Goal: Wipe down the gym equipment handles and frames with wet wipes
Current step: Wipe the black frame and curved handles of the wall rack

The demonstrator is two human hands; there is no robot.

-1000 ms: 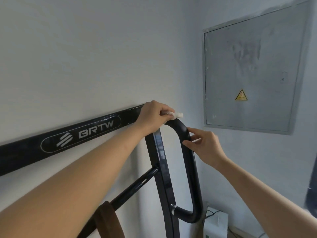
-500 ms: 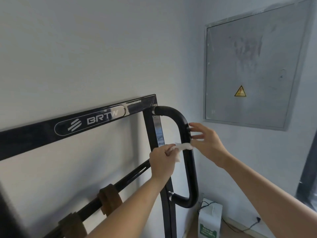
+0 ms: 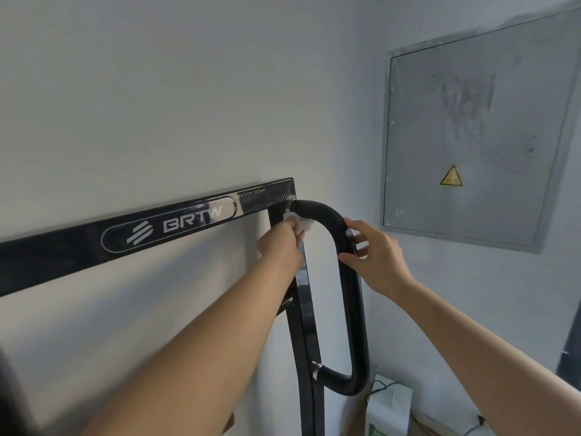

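Now pressing a wet wipe (image 3: 300,225), pinched in the left hand (image 3: 280,247), against the upper end of the handle (image 3: 319,209), at the top right corner of the frame (image 3: 276,196). Loosely clasping its bend with the right hand (image 3: 379,261).

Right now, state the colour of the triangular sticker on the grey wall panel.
The triangular sticker is yellow; head view.
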